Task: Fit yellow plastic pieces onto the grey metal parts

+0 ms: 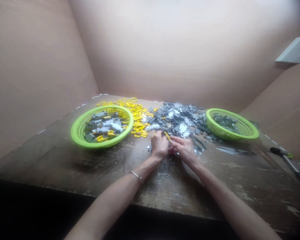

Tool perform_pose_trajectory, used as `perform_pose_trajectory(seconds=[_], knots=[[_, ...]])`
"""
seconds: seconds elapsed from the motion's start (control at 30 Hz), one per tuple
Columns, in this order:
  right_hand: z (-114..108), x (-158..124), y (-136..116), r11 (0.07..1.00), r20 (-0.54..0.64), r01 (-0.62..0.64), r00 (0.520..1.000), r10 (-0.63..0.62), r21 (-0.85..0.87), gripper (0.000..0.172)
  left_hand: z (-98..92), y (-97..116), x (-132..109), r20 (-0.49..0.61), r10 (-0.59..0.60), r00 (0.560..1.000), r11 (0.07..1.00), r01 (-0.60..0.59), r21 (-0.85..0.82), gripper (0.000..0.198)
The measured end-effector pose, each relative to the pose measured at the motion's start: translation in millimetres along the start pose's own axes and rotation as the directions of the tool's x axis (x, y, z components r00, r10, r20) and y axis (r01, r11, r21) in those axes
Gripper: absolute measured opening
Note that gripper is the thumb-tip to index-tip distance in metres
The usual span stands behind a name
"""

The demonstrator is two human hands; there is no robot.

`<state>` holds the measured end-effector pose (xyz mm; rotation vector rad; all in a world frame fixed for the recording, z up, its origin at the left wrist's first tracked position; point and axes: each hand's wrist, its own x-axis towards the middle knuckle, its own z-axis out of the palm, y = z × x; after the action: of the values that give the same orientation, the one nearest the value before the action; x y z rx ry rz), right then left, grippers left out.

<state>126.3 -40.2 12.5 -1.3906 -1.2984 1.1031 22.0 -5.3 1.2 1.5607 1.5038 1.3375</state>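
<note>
My left hand (160, 145) and my right hand (184, 149) meet low over the middle of the table, fingers closed. Between their fingertips is a small yellow piece (167, 136), gripped by the right thumb and fingers; the left fingers are curled against it, and what they pinch is mostly hidden. Just beyond the hands spreads a heap of silvery metal pieces (181, 116). Yellow pieces (139, 126) are piled to its left. Beside my right hand lies a pair of dark-handled pliers (198, 142). Tiny metal bits (168, 162) are scattered beneath my hands.
On the left stands a green basket (76, 136) holding silvery and yellow pieces. Another green basket (250, 131) with small metal parts sits at right. Thin dark wires (103, 161) lie on the worn table (170, 196). A black-and-silver rod (288, 162) is at far right. Walls enclose the back and sides.
</note>
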Motion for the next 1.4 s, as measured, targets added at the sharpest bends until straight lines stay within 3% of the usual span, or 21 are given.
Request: perform_pose_trajectory(seconds=[0.3,0.57,0.83,1.07,1.2,1.3,1.4], knots=[[3.4,-1.2,-0.5,0.999,-0.047,0.036,0.998,-0.037,-0.023,0.042,0.1,0.3,1.0,0.012,-0.049,0.999,0.998,0.049,-0.028,0.008],[3.3,0.7,0.9,1.0,-0.042,0.008,0.999,-0.008,-0.021,0.042,-1.1,3.3,-0.4,-0.015,0.034,0.999,0.995,-0.032,0.089,0.009],[5.9,-2.5,-8.0,0.998,0.027,0.012,1.0,-0.014,0.063,0.038,-0.5,6.8,-4.9,0.017,0.014,1.0,0.995,-0.015,0.097,0.011],[10.6,0.4,-7.9,0.992,0.012,-0.006,1.0,0.004,0.128,0.04,-0.9,4.9,-3.8,0.006,-0.028,1.0,1.0,0.028,-0.011,0.011],[8.9,3.2,-1.9,0.996,-0.007,0.002,1.0,-0.001,0.092,0.038,3.5,-4.6,0.9,0.06,-0.082,0.995,0.974,0.093,-0.208,0.012],[6.0,4.2,1.1,0.999,-0.028,0.036,0.999,-0.037,-0.032,0.036,7.3,-9.3,4.3,0.156,-0.179,0.971,0.879,0.229,-0.418,0.009],[8.2,2.5,3.1,0.925,-0.087,0.154,0.977,-0.195,-0.346,0.03,8.3,-6.5,4.5,0.201,-0.259,0.945,0.731,0.327,-0.599,0.005]])
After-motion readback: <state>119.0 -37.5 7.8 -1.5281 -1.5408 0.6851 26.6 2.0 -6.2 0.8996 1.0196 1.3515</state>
